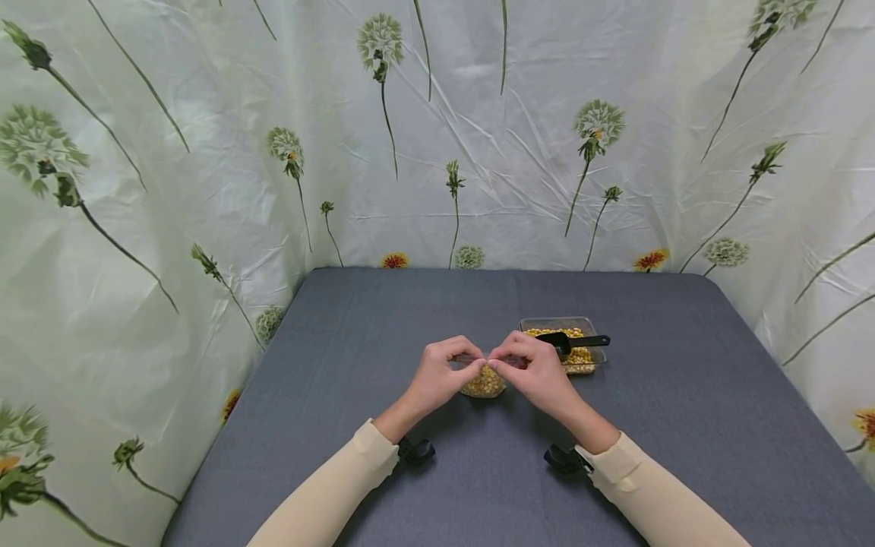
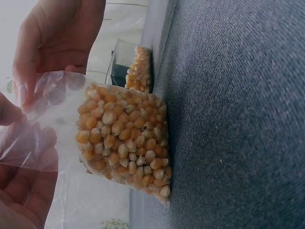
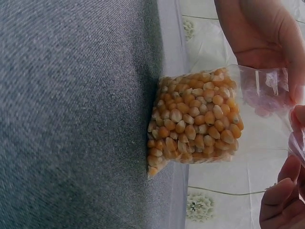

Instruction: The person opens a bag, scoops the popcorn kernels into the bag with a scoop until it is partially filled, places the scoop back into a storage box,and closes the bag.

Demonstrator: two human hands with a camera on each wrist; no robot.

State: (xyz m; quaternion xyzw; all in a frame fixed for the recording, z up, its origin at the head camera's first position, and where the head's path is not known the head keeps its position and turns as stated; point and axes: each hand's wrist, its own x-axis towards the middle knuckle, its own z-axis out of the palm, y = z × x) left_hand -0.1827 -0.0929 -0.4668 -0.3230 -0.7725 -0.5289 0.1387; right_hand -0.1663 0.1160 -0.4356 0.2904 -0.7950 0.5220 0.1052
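Observation:
A clear plastic bag (image 1: 483, 384) stands upright on the table, its lower part filled with yellow-orange corn kernels (image 2: 126, 138). At its top edge, my left hand (image 1: 437, 374) pinches the thin film between thumb and fingers. Opposite, my right hand (image 1: 540, 374) pinches the same edge, the fingertips of both hands nearly meeting above the kernels. Through the film (image 3: 257, 90) in the right wrist view, parts of the left fingers show. The bag's base rests on the cloth, and whether its mouth is closed cannot be told.
Behind the right hand sits a clear rectangular container (image 1: 597, 357) of corn kernels with a black scoop (image 1: 581, 341) lying across it. Grey cloth covers the table (image 1: 383, 304). A floral curtain (image 1: 437, 137) hangs behind and at the sides.

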